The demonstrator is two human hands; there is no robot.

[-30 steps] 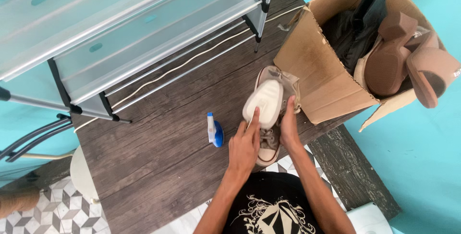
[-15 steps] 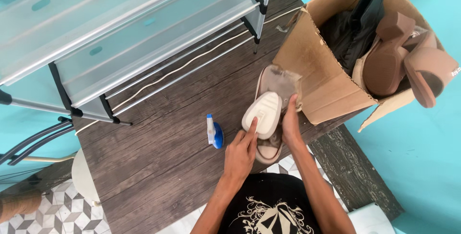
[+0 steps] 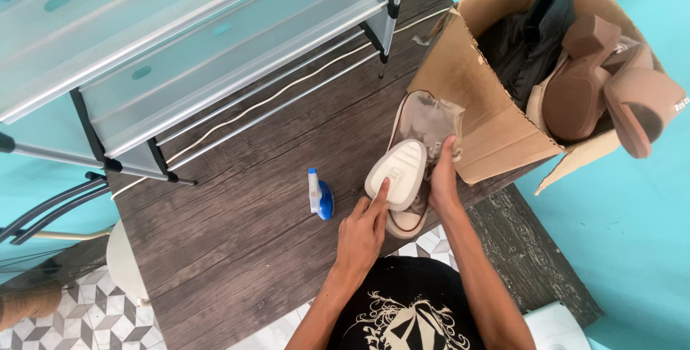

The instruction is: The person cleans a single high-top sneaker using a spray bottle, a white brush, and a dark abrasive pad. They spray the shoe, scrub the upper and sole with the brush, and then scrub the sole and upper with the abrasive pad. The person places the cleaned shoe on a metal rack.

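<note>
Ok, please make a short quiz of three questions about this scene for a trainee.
1. True or false: the blue spray bottle lies on the wooden floor, touched by no hand.
2. Which hand presses a finger on the white object atop the beige shoe? A) left hand B) right hand
3. What holds the brown heeled shoes?

Key: 1 true; 2 A; 3 the cardboard box.

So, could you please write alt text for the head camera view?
A person's left hand presses a white pad onto a beige sneaker steadied by the right hand, on a dark wooden table beside a blue spray bottle and a cardboard box of shoes.
</note>
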